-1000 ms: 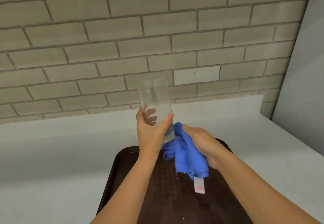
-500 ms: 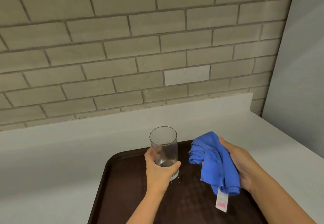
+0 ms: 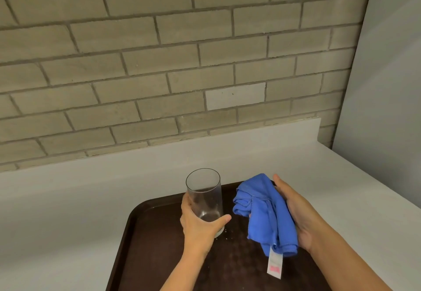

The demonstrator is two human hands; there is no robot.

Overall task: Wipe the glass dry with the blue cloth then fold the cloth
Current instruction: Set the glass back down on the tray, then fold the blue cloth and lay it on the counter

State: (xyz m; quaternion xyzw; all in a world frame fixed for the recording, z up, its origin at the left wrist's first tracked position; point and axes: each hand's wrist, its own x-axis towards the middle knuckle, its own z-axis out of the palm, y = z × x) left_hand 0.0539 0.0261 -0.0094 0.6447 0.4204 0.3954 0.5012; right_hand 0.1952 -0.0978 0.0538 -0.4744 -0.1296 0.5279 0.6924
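Left of centre: left hand [image 3: 200,224] wraps the lower part of the glass [image 3: 205,199], thumb across the front near the base, fingers curled around the far side. Glass is upright, long axis vertical, mouth up, base on or just at the dark tray [image 3: 145,245]; contact with the tray is hidden by the hand. Left forearm comes up from the bottom edge, wrist straight.

A few pale crumbs lie on the tray just right of the glass base.

Right of centre: blue cloth [image 3: 266,215] is bunched, not folded, draped in the right hand [image 3: 296,217]. That hand is palm-in toward the glass, fingers loosely cupped behind the cloth, thumb at the top. White tag [image 3: 275,264] hangs off the bottom of the cloth over the tray.

Key relation: cloth sits just beside the glass, to its right at the same height, not touching. Both hands are near; the right one carries the cloth.

Judgement: glass looks set down, so folding is next, which needs the left hand off the glass. Tray sits on the pale desk [image 3: 68,211] in the lower half of the frame.
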